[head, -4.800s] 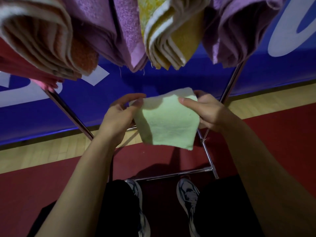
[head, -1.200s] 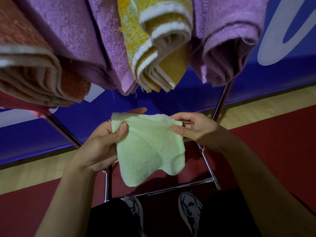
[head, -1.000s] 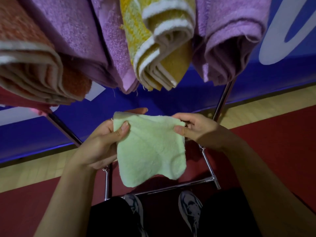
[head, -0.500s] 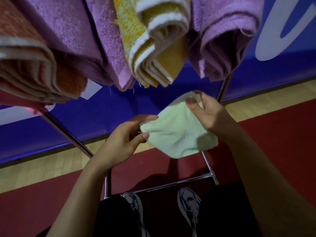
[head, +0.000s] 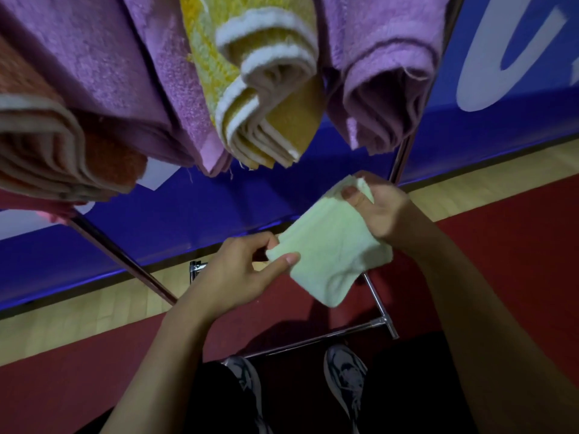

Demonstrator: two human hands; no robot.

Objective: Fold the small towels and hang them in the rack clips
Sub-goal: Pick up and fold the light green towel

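A small pale green towel (head: 332, 249), folded, hangs tilted between my hands in front of the rack. My left hand (head: 238, 274) pinches its lower left corner between thumb and fingers. My right hand (head: 379, 208) pinches the upper right corner, held higher, near the rack's right pole (head: 404, 155). Folded towels hang above: an orange one (head: 62, 142), two purple ones (head: 163, 76) (head: 385, 89) and a yellow one with white bands (head: 266, 89). The clips are out of sight above the frame.
The rack's chrome base bars (head: 379, 308) lie on the red floor (head: 501, 245) in front of my shoes (head: 344, 380). A slanted pole (head: 125, 261) runs at the left. A blue banner wall (head: 219, 214) stands behind, with a strip of wooden floor (head: 78, 317) below it.
The towel went from being held level by its top corners to tilted: my right hand rose toward the right pole and my left hand shifted to the lower left corner.
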